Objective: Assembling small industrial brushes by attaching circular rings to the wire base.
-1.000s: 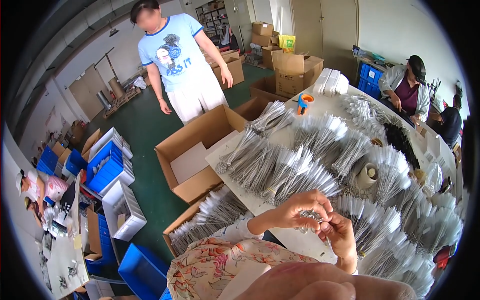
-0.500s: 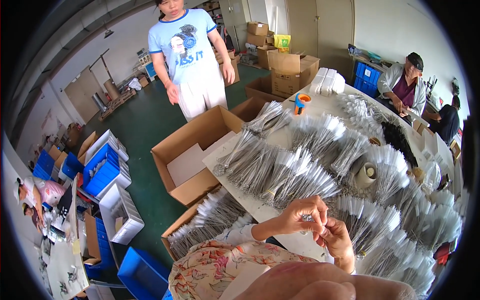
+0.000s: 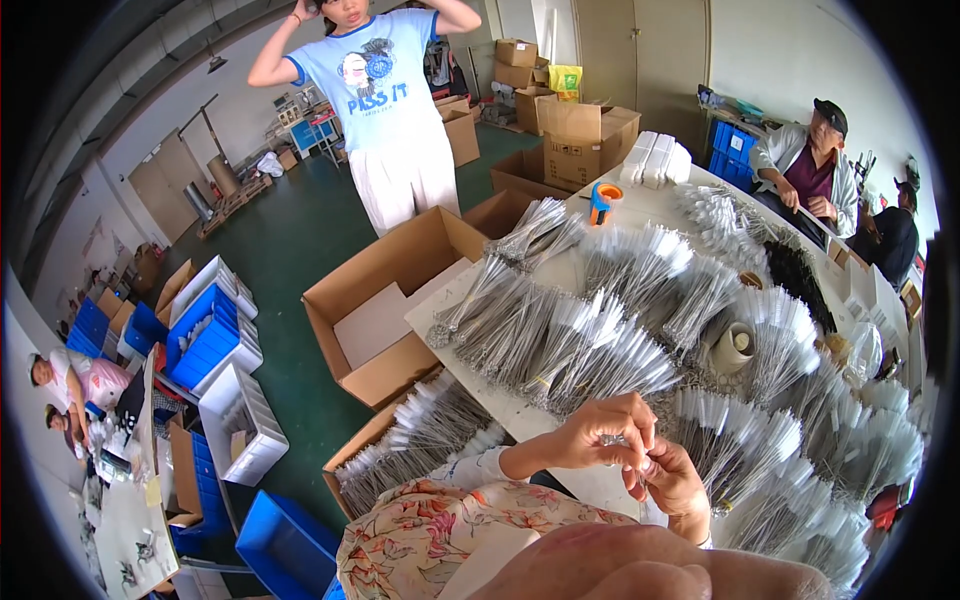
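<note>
My left hand (image 3: 603,437) is closed in a pinch over the near edge of the table. Just below it on the right, my right hand (image 3: 678,487) is closed too, with its fingertips meeting those of the left. Something small and shiny shows between the fingers, too small to make out. Around the hands lie bundles of thin wire-stemmed brushes with white tips, one bundle (image 3: 740,440) right beside my right hand and another (image 3: 600,350) beyond my left hand.
An open cardboard box (image 3: 400,300) stands left of the white table (image 3: 575,275). Below it, another box holds more brushes (image 3: 425,440). An orange tape roll (image 3: 604,203) sits on the far side. One person (image 3: 395,110) stands across the table; another (image 3: 810,170) sits at the far right.
My hands stay nearly in place, with small finger movements. The standing person has raised both arms to the head. The seated person at the right has shifted posture.
</note>
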Demonstrator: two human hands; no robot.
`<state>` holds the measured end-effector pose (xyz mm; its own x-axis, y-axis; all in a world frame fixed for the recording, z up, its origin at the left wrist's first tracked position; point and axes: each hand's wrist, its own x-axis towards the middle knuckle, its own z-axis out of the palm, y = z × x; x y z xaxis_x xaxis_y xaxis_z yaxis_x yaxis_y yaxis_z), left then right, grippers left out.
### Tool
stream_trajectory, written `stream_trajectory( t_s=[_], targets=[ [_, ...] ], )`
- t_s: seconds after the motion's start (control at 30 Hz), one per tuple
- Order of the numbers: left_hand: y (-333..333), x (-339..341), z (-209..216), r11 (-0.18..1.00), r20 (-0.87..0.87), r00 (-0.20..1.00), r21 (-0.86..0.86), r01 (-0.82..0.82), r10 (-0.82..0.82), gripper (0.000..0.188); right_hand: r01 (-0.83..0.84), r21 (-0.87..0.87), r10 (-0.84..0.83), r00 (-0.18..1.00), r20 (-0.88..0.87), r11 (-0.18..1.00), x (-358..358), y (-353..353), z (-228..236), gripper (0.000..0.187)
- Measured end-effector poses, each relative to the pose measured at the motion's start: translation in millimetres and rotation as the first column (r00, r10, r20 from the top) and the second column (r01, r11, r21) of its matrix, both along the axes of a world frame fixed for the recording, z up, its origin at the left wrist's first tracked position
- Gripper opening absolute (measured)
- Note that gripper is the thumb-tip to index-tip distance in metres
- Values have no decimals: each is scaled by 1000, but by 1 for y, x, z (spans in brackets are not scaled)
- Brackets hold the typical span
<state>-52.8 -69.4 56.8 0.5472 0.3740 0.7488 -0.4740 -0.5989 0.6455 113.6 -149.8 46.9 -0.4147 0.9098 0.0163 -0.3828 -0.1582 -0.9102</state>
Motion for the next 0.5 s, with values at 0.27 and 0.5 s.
stream_trajectory(
  t_s=[0.27, 0.5],
  targets=[
    [4, 10, -11, 999, 16, 1000, 26, -24, 23, 11, 37, -170, -60, 989, -134, 985, 5, -1, -11, 16],
    [29, 38, -102, 851, -487, 871, -429, -303, 65, 27, 17, 310, -251, 629, 735, 951, -5, -7, -13, 8]
  ],
)
